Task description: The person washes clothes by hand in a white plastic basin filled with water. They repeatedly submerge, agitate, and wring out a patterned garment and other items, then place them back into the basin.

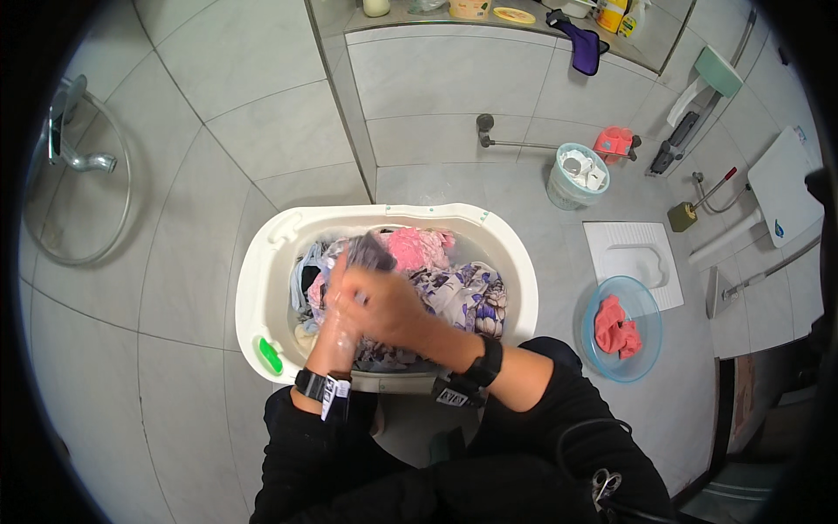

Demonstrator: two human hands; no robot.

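My left hand (pixel 342 304) and my right hand (pixel 386 304) are pressed together over a white plastic tub (pixel 524 281), blurred by motion. Dark wet fabric (pixel 372 253) sticks out from between them at the top. In the tub's water lie a pink lacy garment (pixel 418 247), a white cloth with purple flowers (pixel 468 295) and a light blue garment (pixel 302 275) at the left. A green soap dish or brush (pixel 270 355) sits on the tub's lower left rim. The fingers' exact hold on the fabric is hidden.
Right of the tub, a clear blue basin (pixel 655 354) holds a coral cloth (pixel 615 327). Beyond it is a squat toilet (pixel 641 262). A waste bin (pixel 566 190) with paper stands by the wall. A shower hose (pixel 127 190) hangs at the left; a ledge (pixel 432 23) holds bottles.
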